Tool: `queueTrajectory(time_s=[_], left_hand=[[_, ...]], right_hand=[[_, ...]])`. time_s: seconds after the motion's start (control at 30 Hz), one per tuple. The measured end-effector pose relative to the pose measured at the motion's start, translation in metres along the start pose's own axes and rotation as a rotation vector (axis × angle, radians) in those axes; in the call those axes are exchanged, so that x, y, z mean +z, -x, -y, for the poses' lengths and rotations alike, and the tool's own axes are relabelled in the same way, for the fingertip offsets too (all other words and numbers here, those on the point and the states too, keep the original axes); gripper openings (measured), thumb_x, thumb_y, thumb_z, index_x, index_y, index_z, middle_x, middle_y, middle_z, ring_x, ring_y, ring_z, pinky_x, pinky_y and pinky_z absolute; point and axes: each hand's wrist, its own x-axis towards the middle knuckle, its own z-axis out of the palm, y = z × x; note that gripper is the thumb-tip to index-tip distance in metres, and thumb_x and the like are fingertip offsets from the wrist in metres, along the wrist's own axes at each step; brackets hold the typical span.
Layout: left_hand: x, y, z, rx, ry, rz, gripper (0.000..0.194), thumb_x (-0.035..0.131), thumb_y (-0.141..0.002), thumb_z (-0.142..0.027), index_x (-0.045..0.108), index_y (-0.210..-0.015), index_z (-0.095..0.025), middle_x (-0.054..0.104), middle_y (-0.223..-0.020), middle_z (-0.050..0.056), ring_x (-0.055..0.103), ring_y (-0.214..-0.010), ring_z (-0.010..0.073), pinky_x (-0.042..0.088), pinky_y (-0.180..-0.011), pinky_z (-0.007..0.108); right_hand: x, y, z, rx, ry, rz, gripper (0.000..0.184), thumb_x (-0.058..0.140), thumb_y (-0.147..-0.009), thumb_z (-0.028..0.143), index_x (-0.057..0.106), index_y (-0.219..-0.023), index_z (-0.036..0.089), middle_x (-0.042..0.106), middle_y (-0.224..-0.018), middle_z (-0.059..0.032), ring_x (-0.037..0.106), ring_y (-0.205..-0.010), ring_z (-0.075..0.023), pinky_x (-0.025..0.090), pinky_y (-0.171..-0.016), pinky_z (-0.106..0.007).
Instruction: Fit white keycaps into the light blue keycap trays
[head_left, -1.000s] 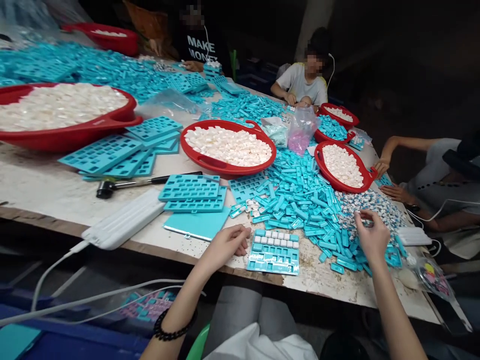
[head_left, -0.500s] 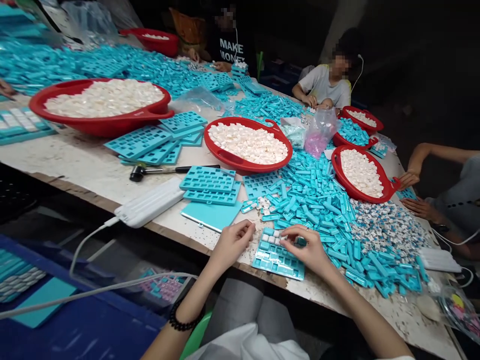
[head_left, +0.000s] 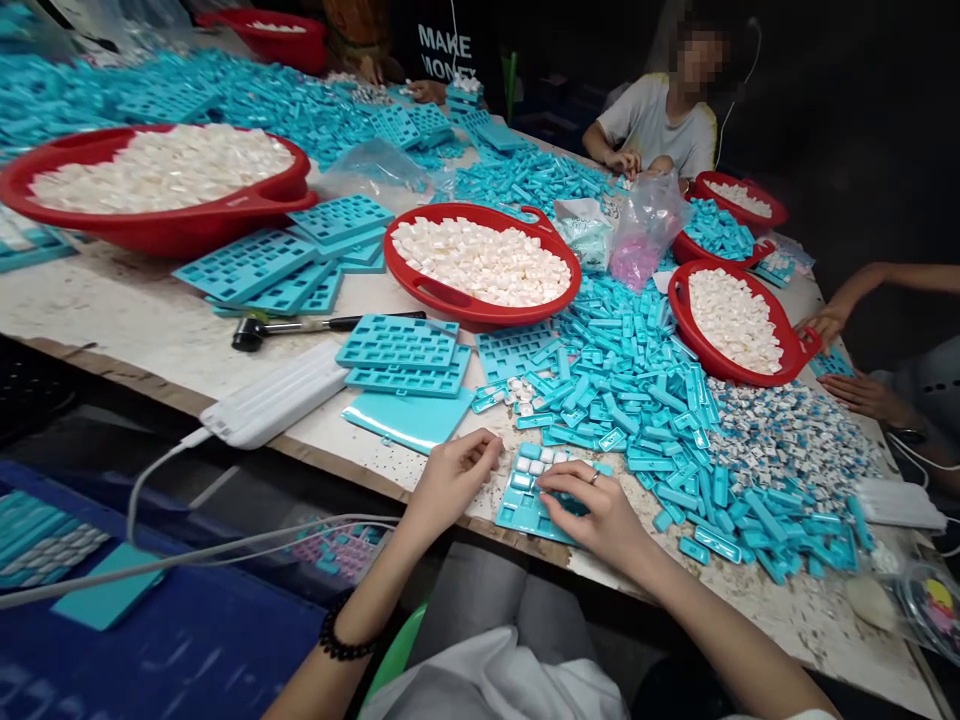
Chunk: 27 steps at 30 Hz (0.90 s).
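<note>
On the table's near edge lies a turquoise keyboard-shaped plate with square recesses. White and turquoise key-like caps sit in its upper left part. My right hand covers the plate's right side, index finger and thumb curled close together at the caps; whatever is between the tips is too small to make out. Just left of the plate, my left hand hovers with fingers curled towards the thumb, and their contents are hidden. Loose white caps lie behind the plate.
Turquoise bars heap behind and right of the plate, near small white-and-blue pieces. A red basin holds white caps. Stacked plates, a hammer and a white power strip lie left. Co-workers' hands work at right.
The view has shifted a little. My right hand has moved slightly left and nearer over the plate, its fingers lower at the caps. My left hand stays beside the plate, curled as before.
</note>
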Motion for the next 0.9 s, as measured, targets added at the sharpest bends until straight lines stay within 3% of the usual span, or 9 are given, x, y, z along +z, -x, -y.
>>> queueTrajectory(time_s=[0.23, 0.5, 0.9], left_hand=[[0.0005, -0.0016, 0.0076, 0.012, 0.063, 0.026, 0.037, 0.053, -0.092, -0.050, 0.067, -0.077, -0.018, 0.065, -0.063, -0.001, 0.059, -0.056, 0.0141, 0.044, -0.055, 0.023], [0.0021, 0.0001, 0.0093, 0.053, 0.008, 0.022, 0.038, 0.051, -0.094, -0.048, 0.065, -0.077, -0.018, 0.064, -0.064, -0.001, 0.059, -0.060, 0.0141, 0.043, -0.058, 0.023], [0.0023, 0.0008, 0.0050, 0.091, -0.004, 0.028, 0.037, 0.050, -0.094, -0.047, 0.065, -0.076, -0.018, 0.063, -0.064, -0.001, 0.058, -0.060, 0.0142, 0.043, -0.058, 0.023]], right_hand=[[0.0061, 0.0041, 0.0044, 0.016, 0.098, -0.053, 0.027, 0.055, -0.094, 0.015, 0.066, -0.117, 0.023, 0.070, -0.104, -0.0075, 0.069, -0.095, -0.0177, 0.057, -0.082, -0.028], [0.0091, 0.0068, 0.0026, -0.021, 0.251, -0.052, 0.012, 0.062, -0.096, 0.020, 0.070, -0.104, 0.023, 0.076, -0.097, -0.0037, 0.068, -0.088, -0.0190, 0.048, -0.081, -0.035], [0.0065, 0.0021, -0.0011, 0.037, 0.238, -0.051, 0.011, 0.066, -0.093, 0.025, 0.073, -0.100, 0.022, 0.067, -0.090, -0.0061, 0.058, -0.085, -0.0213, 0.048, -0.078, -0.037]])
